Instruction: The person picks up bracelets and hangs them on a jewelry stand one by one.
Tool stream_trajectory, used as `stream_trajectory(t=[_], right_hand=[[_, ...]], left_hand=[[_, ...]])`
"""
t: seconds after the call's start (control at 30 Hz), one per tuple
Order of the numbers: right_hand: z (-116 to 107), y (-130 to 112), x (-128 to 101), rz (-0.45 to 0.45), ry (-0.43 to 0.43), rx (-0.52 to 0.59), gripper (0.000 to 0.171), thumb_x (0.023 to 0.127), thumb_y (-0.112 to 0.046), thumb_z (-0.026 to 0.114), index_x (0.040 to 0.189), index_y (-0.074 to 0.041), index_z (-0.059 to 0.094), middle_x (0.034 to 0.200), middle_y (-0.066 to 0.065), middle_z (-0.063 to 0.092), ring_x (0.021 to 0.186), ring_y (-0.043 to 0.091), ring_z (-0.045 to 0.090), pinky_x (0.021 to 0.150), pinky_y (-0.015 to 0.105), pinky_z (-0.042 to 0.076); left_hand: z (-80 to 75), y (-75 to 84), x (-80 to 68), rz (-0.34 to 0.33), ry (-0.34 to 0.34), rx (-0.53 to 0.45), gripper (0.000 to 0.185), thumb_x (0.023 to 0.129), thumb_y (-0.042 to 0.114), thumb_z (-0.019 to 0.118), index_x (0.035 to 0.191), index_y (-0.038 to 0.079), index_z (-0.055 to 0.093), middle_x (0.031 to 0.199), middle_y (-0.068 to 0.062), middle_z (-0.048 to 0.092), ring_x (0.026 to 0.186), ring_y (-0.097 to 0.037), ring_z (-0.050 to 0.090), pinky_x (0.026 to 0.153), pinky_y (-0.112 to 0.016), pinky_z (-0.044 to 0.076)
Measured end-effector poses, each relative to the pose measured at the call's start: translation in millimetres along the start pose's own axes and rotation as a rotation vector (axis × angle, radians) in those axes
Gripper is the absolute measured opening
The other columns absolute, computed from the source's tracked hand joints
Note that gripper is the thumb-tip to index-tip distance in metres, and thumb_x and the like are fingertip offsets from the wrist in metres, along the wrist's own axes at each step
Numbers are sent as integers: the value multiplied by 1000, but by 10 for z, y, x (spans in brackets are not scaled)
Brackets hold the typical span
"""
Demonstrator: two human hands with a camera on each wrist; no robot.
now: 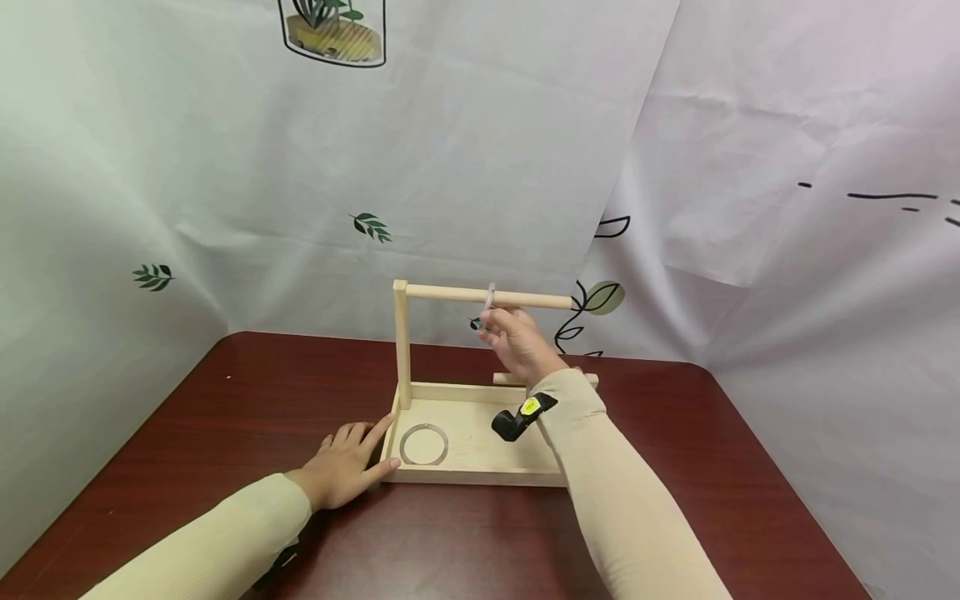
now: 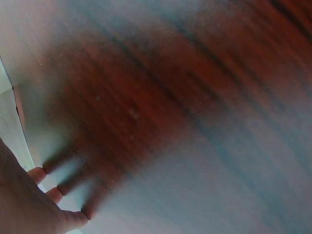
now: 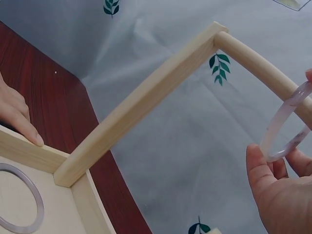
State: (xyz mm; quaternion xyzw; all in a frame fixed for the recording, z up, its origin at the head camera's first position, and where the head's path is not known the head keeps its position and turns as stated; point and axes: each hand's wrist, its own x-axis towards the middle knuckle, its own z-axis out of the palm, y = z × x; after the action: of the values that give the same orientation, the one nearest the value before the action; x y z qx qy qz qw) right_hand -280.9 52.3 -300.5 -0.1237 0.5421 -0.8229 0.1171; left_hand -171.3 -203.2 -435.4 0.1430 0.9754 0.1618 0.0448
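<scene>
A pale lilac bangle (image 3: 278, 124) encircles the horizontal wooden rod (image 1: 450, 292), partway along it. My right hand (image 1: 519, 340) pinches its lower part between thumb and fingers, just under the rod. The rod extends rightward from an upright post (image 1: 402, 346) at the left corner of a shallow wooden tray (image 1: 480, 477). A second bangle (image 3: 38, 195) lies flat inside the tray at its left end. My left hand (image 1: 341, 468) rests against the tray's left side with fingers spread, one fingertip on the rim in the right wrist view.
A shorter wooden bar (image 1: 510, 379) shows behind my right wrist, and the forearm covers its support and the tray's right part. The tray stands on a dark red table (image 1: 300, 383). Behind it hangs a white cloth (image 1: 480, 167) with leaf prints.
</scene>
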Motion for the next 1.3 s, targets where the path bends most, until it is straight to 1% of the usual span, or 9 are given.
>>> stream_trajectory(t=[0.17, 0.27, 0.33, 0.5, 0.73, 0.93, 1.17, 1.3], right_hand=[[68, 27, 32, -12, 3, 8, 20, 84, 0, 49, 102, -9, 45, 95, 0, 43, 86, 12, 44, 87, 31, 41], [108, 44, 53, -21, 2, 1, 18, 84, 1, 48, 100, -8, 46, 95, 1, 42, 85, 12, 43, 81, 28, 42], [132, 55, 64, -27, -1, 1, 17, 85, 1, 48, 98, -8, 47, 96, 1, 42, 85, 12, 43, 80, 28, 42], [175, 80, 87, -29, -5, 10, 15, 85, 1, 48, 96, -8, 48, 96, 1, 43, 86, 12, 44, 82, 28, 43], [233, 100, 101, -14, 3, -3, 19, 84, 0, 51, 102, -7, 48, 102, 1, 44, 89, 12, 46, 88, 31, 40], [299, 126, 139, -14, 5, -3, 19, 85, 2, 51, 101, -6, 49, 101, 1, 45, 90, 13, 46, 83, 30, 42], [399, 144, 156, -15, -27, -19, 18, 84, 1, 51, 102, -4, 48, 102, 1, 44, 96, 14, 42, 92, 35, 39], [435, 154, 168, 0, -27, -9, 20, 84, 1, 51, 103, -2, 50, 100, 0, 46, 94, 14, 45, 92, 35, 39]], left_hand=[[3, -4, -2, 2, 6, 4, 74, 97, 60, 40, 154, 16, 24, 136, -19, 42, 130, -45, 35, 98, -71, 26], [-2, 0, -7, 5, 7, 2, 74, 97, 60, 40, 154, 16, 25, 136, -19, 42, 129, -45, 35, 98, -71, 26], [-4, 2, -8, 5, 9, 1, 74, 97, 60, 40, 154, 16, 25, 136, -19, 42, 129, -45, 35, 98, -71, 26], [14, -12, -1, 6, 13, 5, 75, 96, 61, 40, 154, 16, 25, 135, -19, 43, 129, -45, 36, 98, -70, 27], [18, -12, 1, 7, 12, 5, 75, 96, 61, 39, 154, 16, 25, 135, -20, 42, 129, -45, 36, 98, -70, 27], [11, -6, 4, 9, 15, 5, 75, 96, 60, 40, 154, 15, 26, 134, -20, 43, 128, -46, 36, 97, -70, 28], [28, -20, 4, 11, 19, -9, 76, 96, 62, 39, 154, 15, 25, 136, -21, 42, 129, -46, 35, 98, -71, 26], [7, -3, -1, 9, 9, -6, 75, 97, 60, 40, 154, 15, 25, 136, -21, 42, 129, -47, 35, 98, -71, 26]])
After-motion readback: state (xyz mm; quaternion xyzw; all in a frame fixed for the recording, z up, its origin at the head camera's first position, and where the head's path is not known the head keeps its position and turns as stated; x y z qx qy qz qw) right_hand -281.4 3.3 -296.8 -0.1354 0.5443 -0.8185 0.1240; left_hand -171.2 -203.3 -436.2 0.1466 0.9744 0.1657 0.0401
